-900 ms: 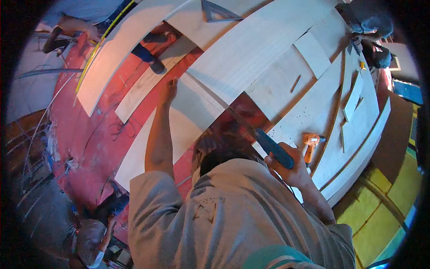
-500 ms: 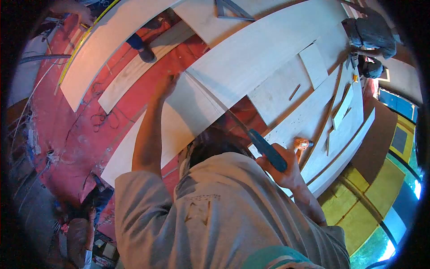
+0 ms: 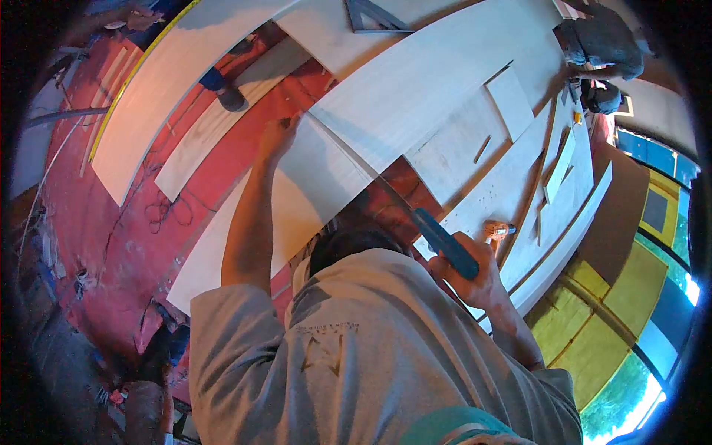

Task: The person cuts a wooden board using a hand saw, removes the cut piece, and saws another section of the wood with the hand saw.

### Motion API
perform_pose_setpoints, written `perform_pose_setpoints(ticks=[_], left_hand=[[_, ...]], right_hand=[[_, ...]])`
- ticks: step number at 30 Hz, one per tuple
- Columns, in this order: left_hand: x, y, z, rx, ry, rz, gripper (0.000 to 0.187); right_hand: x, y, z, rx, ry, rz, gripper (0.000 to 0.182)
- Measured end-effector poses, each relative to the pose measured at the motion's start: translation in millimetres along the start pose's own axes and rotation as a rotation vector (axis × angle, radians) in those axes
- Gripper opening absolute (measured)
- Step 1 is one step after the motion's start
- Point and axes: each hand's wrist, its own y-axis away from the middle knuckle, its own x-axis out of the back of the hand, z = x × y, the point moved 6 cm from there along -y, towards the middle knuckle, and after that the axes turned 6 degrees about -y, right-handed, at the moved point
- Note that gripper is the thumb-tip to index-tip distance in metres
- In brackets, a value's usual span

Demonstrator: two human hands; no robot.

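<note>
A person in a grey shirt, seen from above, leans over pale plywood sheets laid across a red floor (image 3: 148, 222). The right hand (image 3: 475, 271) is clamped around the blue handle (image 3: 445, 243) of a handsaw, fingers wrapped tight. The saw's thin blade (image 3: 348, 159) runs away from that hand, up and to the left, along the edge of a plywood panel (image 3: 311, 185); its long axis points almost straight at the left hand (image 3: 276, 137), which sits at the far end of the blade. The left arm is stretched out full, and the left hand presses on the panel's far corner, fingers drawn together on the wood; whether it grips the edge or only bears down on it cannot be told. The right hand is the nearer one to the handle and the body, the left the nearer one to the blade's tip. Just beyond the right hand, to its right, an orange drill (image 3: 498, 231) lies on another sheet. Farther off from both hands, a metal square (image 3: 374, 18) rests on a long board at the top, and a small rectangular offcut (image 3: 510, 102) lies on a wide sheet. Another person (image 3: 601, 44) crouches at the upper right, well apart, and someone's shoe (image 3: 231, 96) shows between boards beyond the left hand.
</note>
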Motion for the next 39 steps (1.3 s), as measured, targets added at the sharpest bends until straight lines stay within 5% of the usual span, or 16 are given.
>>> perform_pose_setpoints(ticks=[12, 14, 23, 32, 37, 39], left_hand=[[-10, 2, -1, -0.042, 0.048, 0.084, 0.072], [2, 12, 10, 0.069, -0.059, 0.038, 0.073], [8, 15, 13, 0.037, -0.056, 0.079, 0.072], [2, 13, 11, 0.049, 0.037, 0.004, 0.071], [2, 14, 10, 0.069, 0.08, -0.036, 0.072], [2, 15, 9, 0.076, 0.098, -0.043, 0.073]], right_hand=[[24, 12, 8, -0.162, 0.007, -0.084, 0.023], [30, 12, 12, -0.131, 0.003, -0.096, 0.024], [6, -39, 31, -0.135, -0.091, -0.12, 0.026], [28, -8, 5, -0.137, 0.028, -0.139, 0.024], [8, -42, 0, -0.087, -0.025, -0.117, 0.024], [-13, -70, 24, -0.215, -0.074, -0.121, 0.022]])
